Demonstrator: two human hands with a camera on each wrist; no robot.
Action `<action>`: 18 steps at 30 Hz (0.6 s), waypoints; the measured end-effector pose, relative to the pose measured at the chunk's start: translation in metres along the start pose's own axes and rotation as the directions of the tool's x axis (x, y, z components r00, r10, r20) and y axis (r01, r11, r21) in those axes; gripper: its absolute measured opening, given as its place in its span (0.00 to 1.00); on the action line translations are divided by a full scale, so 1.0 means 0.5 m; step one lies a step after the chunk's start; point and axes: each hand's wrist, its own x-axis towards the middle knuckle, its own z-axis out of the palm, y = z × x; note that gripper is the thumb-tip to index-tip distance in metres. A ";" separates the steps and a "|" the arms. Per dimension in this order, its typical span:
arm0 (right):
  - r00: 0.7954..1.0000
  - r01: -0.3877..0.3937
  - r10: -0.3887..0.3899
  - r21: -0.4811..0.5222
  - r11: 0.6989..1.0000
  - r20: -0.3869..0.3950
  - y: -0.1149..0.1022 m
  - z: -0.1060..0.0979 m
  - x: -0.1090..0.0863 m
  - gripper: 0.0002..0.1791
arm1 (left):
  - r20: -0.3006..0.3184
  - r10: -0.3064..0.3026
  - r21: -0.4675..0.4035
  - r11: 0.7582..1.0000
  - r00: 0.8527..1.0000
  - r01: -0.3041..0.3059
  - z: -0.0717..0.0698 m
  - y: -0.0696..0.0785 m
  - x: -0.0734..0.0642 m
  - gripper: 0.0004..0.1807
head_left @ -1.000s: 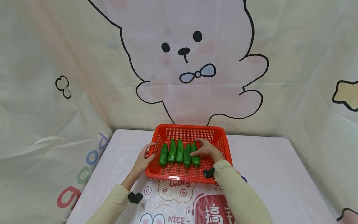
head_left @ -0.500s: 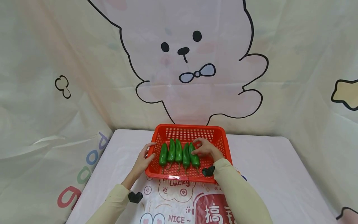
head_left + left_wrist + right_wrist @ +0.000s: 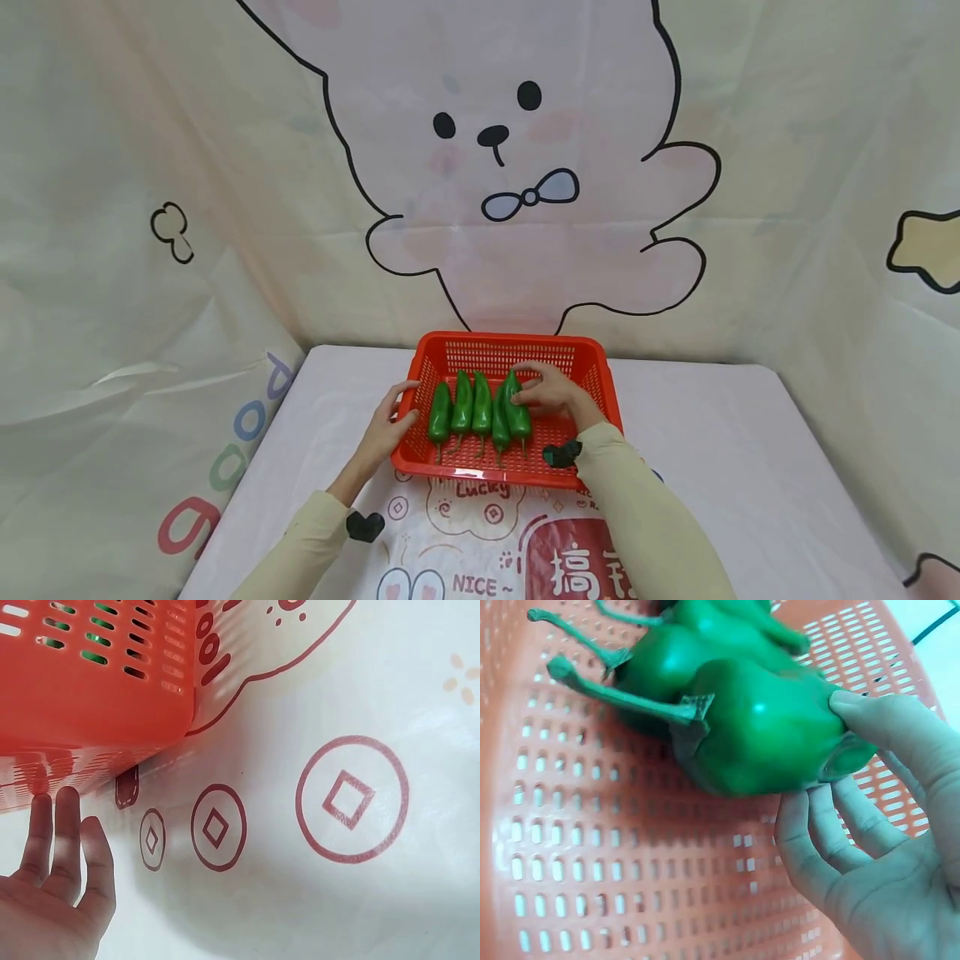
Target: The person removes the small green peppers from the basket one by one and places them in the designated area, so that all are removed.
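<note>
A row of green peppers lies in a red plastic basket, stems toward the person. My right hand pinches the rightmost pepper between thumb and fingers, near its tip end. In the right wrist view this pepper leans over its neighbour, its stem pointing left. At the basket's left side is my left hand, thumb and fingertips at the rim. The left wrist view shows straight fingers of that hand against the outer basket wall.
The basket stands at the back of a table with a white cover, printed with red drawings and lettering. Cloth walls close in behind and at both sides, the back one carrying a cartoon bear.
The right hand has shifted the rightmost pepper left and away from the person, so it now overlaps its neighbour. The left hand and basket have stayed in place.
</note>
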 end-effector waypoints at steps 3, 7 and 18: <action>1.000 0.025 -0.025 0.026 0.999 0.000 -0.013 -0.005 -0.003 0.38 | 0.006 0.011 -0.006 1.000 1.000 -0.011 0.002 0.003 0.000 0.27; 0.998 0.065 -0.065 0.079 0.995 0.001 -0.038 -0.011 -0.007 0.39 | 0.024 0.006 -0.025 1.000 1.000 -0.006 -0.001 0.035 -0.011 0.28; 0.997 0.080 -0.076 0.233 0.969 -0.025 -0.099 -0.026 -0.032 0.45 | 0.062 -0.007 -0.014 1.000 0.998 0.008 -0.002 0.065 -0.026 0.27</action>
